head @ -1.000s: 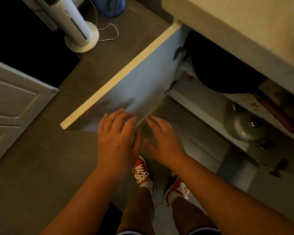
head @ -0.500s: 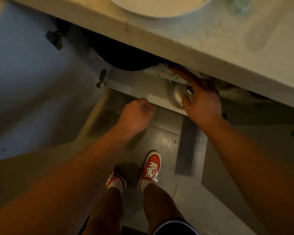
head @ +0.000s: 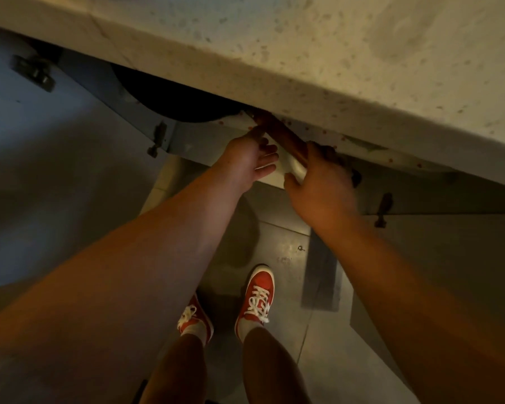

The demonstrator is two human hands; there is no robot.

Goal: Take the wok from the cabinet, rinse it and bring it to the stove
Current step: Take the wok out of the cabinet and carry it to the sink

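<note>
Wooden wok handle [head: 280, 134] between hands: right hand [head: 321, 182] grip clasps it, left hand [head: 250, 158] open beside.

- Countertop [head: 333, 53], top of frame: pale stone look, speckled, matt.
- Handle [head: 277, 135], centre: reddish-brown, wood-like, dull sheen.
- Cabinet door [head: 56, 141], left: smooth painted panel, faint sheen, with dark metal hinges [head: 34, 72].
- Floor [head: 280, 246], lower centre: smooth grey tiles, slightly glossy.
- Shoes [head: 257, 295], bottom centre: red cloth, white laces.

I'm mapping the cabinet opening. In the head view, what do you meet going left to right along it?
Open cabinet door → its lower hinge → dark wok → left hand → wooden handle → right hand → hinge of the right door.
</note>
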